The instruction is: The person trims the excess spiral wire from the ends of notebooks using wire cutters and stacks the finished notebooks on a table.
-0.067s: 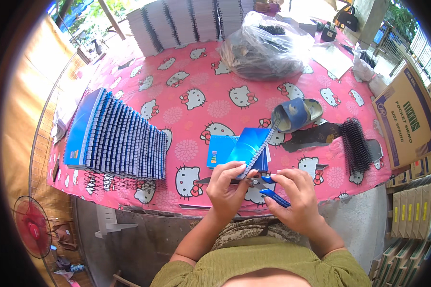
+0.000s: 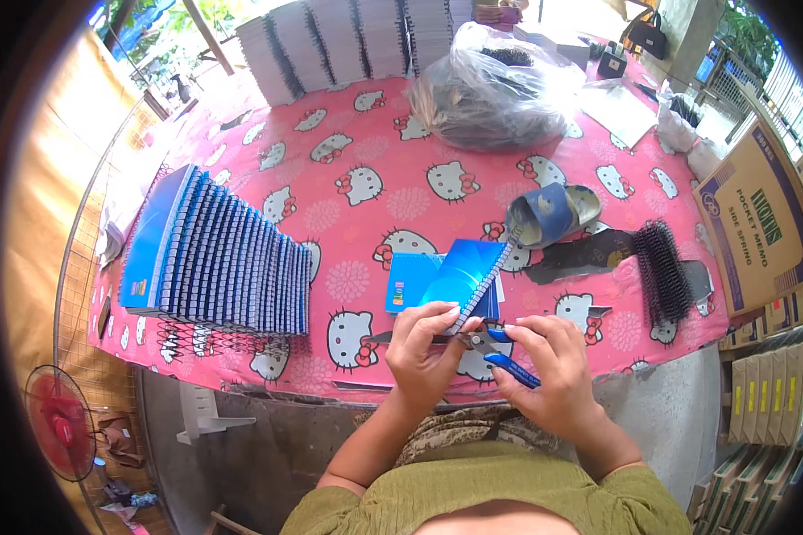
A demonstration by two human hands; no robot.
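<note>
- Left hand point(image 2: 424, 343), near the middle of the table's near edge: thumb and fingertips pinch the lower end of a blue-covered spiral notebook point(image 2: 464, 276).
- Notebook tilted, its coil-bound spine facing right and toward the near edge.
- Right hand point(image 2: 549, 357): fingers curled over one handle of blue-handled pliers point(image 2: 513, 367), thumb against the other; handles spread apart.
- Pliers' jaws at the near end of the spine, close to the left fingertips; whether they touch the coil, cannot tell.
- Beneath the held notebook, more blue notebooks point(image 2: 406, 272) flat on the table; small multicoloured label near a cover's lower corner.
- Toward the table's left edge, a tall leaning row of matching notebooks point(image 2: 223, 259), coils facing the near edge; front cover bears the same kind of small label.
- Loose wire coils point(image 2: 205, 341) at the foot of that row.
- Right of centre, a blue slipper point(image 2: 537, 214); toward the right edge, a bundle of black spiral coils point(image 2: 660, 272).
- By the right edge, a brown carton point(image 2: 758, 205): large dark green lettering, smaller dark print, dark blue border band.
- Far edge: upright black-coiled white pads point(image 2: 335, 45), then a bulging clear plastic bag point(image 2: 491, 98).
- Tablecloth point(image 2: 366, 236) pink, printed with white cat faces and pale flowers.
</note>
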